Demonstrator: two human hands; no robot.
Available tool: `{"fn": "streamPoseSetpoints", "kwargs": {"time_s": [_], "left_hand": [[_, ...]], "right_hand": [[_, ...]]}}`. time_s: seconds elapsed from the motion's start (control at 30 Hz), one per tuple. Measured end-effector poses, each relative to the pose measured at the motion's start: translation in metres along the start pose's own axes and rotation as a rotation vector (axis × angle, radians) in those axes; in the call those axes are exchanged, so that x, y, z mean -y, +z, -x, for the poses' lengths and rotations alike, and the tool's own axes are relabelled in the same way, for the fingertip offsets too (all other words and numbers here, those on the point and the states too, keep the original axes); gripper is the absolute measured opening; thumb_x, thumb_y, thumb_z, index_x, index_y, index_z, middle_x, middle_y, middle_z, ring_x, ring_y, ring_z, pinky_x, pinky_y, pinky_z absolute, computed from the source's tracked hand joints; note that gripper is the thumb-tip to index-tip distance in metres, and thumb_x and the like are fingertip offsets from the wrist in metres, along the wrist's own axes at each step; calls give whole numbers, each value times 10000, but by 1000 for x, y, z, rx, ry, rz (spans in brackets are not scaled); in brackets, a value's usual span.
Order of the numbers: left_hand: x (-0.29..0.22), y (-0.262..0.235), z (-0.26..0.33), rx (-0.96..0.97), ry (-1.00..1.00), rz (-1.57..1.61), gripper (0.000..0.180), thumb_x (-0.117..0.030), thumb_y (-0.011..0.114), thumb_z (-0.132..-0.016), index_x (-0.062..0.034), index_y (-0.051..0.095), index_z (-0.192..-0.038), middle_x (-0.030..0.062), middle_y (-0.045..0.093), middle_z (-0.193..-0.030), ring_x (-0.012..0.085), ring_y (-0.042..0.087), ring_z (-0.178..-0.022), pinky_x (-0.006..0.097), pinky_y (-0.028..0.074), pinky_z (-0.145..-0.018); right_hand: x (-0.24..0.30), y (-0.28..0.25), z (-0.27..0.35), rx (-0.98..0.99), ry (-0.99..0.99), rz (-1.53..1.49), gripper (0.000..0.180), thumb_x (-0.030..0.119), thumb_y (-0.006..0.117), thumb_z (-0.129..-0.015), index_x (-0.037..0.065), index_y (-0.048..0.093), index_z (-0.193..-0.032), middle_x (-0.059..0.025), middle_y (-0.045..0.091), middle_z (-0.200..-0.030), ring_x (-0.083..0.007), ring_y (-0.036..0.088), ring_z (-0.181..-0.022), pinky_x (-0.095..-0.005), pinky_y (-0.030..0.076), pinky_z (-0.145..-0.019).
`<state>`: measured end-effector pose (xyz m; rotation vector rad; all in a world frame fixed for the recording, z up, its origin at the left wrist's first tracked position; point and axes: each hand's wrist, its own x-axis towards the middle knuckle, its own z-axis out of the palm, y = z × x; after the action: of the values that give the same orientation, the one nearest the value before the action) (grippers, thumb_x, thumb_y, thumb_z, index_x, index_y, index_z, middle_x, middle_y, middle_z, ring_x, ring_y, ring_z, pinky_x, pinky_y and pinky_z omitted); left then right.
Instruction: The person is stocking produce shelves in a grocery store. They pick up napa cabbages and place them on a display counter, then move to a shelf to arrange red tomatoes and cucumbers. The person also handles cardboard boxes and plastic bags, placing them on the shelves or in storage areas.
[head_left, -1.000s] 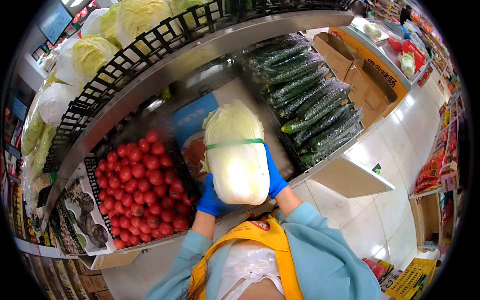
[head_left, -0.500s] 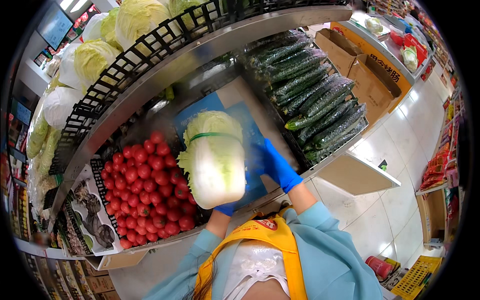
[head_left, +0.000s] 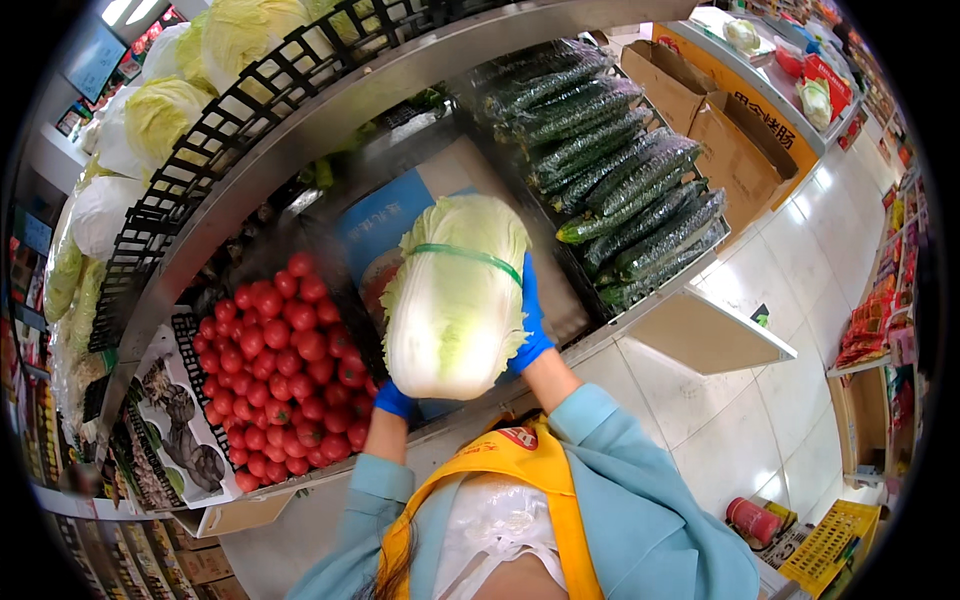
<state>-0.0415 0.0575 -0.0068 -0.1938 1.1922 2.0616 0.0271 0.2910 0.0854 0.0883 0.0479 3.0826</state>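
Observation:
A large napa cabbage (head_left: 455, 305), with a green band round its leafy part, is held up in front of me, its pale stem end toward me. My left hand (head_left: 394, 400), in a blue glove, grips it at the lower left; most of its fingers are hidden beneath. My right hand (head_left: 534, 322), also gloved in blue, is pressed along the right side, its fingers partly behind the cabbage. Under the cabbage is a compartment with a blue-and-tan cardboard sheet (head_left: 385, 212), which it partly covers.
Tomatoes (head_left: 285, 365) are heaped on the left, beside mushrooms in a white tray (head_left: 160, 345). Wrapped cucumbers (head_left: 620, 180) fill a crate on the right. A metal rail (head_left: 330, 110) crosses above, with more cabbages (head_left: 165, 120) behind black basket edging. Cardboard boxes (head_left: 735, 150) stand far right.
My right hand, apart from the cabbage before, has closed in against its right side. The cabbage has shifted right and is now held in both hands. My left hand has moved slightly left.

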Motion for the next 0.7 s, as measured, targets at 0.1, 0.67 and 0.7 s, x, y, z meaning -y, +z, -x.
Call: {"fn": "streamPoseSetpoints", "kwargs": {"time_s": [0.1,0.67,0.7], "left_hand": [[-48,6,13,-129,41,-136,590,-138,568,-824,-42,319,-1349,72,425,-1297,201,403,-1172,324,313,-991],[-10,112,-20,139,353,-787,692,-151,669,-761,-7,302,-1331,125,432,-1260,213,417,-1156,315,340,-978],[-3,106,-23,133,310,-681,648,-174,643,-785,-9,319,-1321,120,446,-1246,210,432,-1143,315,351,-969]], "right_hand": [[16,20,7,-77,-9,30,576,498,461,-866,100,452,-1282,-104,516,-1235,-242,528,-1062,-376,421,-932],[57,24,-14,-298,-210,722,461,203,627,-811,51,475,-1219,-59,567,-1109,-171,560,-971,-290,459,-827],[58,27,-14,-333,-232,801,464,252,610,-823,57,475,-1223,-56,565,-1115,-174,564,-963,-288,461,-816]]}}
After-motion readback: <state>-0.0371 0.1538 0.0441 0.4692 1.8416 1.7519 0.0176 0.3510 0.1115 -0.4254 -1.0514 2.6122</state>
